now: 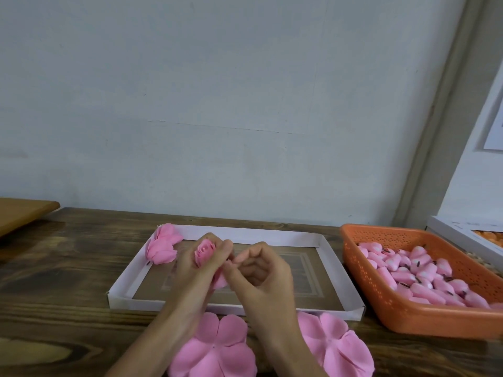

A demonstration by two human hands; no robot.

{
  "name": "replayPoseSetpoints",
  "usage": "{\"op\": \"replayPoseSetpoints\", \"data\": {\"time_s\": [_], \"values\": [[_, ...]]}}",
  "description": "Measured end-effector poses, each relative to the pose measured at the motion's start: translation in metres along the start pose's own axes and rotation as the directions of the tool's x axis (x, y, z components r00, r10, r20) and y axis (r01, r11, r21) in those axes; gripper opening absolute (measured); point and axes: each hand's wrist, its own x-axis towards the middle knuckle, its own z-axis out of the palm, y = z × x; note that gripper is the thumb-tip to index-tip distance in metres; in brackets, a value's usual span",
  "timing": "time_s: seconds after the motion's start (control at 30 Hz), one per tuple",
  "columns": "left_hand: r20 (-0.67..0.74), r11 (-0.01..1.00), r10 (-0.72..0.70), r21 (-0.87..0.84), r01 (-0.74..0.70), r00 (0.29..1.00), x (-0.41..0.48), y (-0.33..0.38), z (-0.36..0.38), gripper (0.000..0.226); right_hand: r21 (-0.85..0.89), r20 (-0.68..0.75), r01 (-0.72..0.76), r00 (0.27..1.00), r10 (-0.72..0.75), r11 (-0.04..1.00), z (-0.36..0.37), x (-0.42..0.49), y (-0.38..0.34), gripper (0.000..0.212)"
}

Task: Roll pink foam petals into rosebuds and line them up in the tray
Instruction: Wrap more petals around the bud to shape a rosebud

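Observation:
My left hand [194, 263] grips a pink foam rosebud [204, 254] above the white cardboard tray [246, 235], fingers curled round it. My right hand [261, 270] sits beside it with fingers curled, its fingertips pinching the bud's outer petal edge [221, 280]. Two finished pink rosebuds [162, 244] lie in the tray's far left corner. Two flat pink petal sheets lie on the wooden table in front of the tray, one [215, 349] under my wrists and one [334, 346] to its right.
An orange perforated basket [381, 300] at the right holds several pink bud cores with dark stems. A white box [460, 235] stands behind it. A wooden board [21, 213] lies at the far left. The wall rises just behind the table.

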Motion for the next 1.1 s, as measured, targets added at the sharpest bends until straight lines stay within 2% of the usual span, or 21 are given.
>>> {"op": "replayPoseSetpoints", "data": {"time_s": [0.07,0.17,0.23,0.33,0.4,0.57,0.73,0.9,1.1], "values": [[0.036,1.000,0.009,0.020,-0.010,0.999,-0.0020,-0.0004,0.0004,0.081,0.033,0.005,0.002,1.000,-0.002,0.999,0.0011,-0.0013,0.0005,0.019],[0.101,0.999,0.000,0.044,-0.004,0.995,-0.0037,0.0004,0.0029,0.056,0.013,0.002,0.003,1.000,-0.003,1.000,0.0013,-0.0021,0.0024,0.015],[0.107,0.998,-0.053,-0.020,0.055,0.993,-0.0045,0.0032,0.0051,0.047,-0.007,0.018,0.003,1.000,-0.003,1.000,0.0009,-0.0022,0.0019,0.012],[0.032,0.977,-0.128,-0.169,0.132,0.991,-0.0010,0.0065,0.0050,0.059,-0.083,0.066,0.035,0.997,-0.030,0.996,-0.0009,-0.0005,-0.0006,0.017],[0.003,0.961,-0.157,-0.232,0.153,0.988,0.0011,0.0060,0.0037,0.060,-0.132,0.094,0.054,0.995,-0.042,0.990,-0.0017,0.0008,-0.0011,0.024],[0.103,0.950,-0.205,-0.219,0.223,0.973,-0.0008,0.0036,0.0008,0.039,-0.204,0.089,0.089,0.993,-0.072,0.975,-0.0031,0.0017,0.0012,0.032],[0.136,0.935,-0.233,-0.242,0.261,0.963,0.0005,0.0025,0.0023,0.052,-0.233,0.049,0.120,0.993,-0.112,0.965,-0.0051,0.0023,0.0046,0.026],[0.103,0.944,-0.216,-0.230,0.235,0.971,0.0031,0.0013,0.0014,0.040,-0.269,0.048,0.151,0.989,-0.143,0.951,-0.0035,0.0027,0.0077,0.020],[0.125,0.940,-0.216,-0.241,0.241,0.968,0.0033,-0.0029,-0.0025,0.046,-0.290,0.058,0.201,0.980,-0.192,0.936,-0.0043,0.0013,0.0088,0.025]]}}
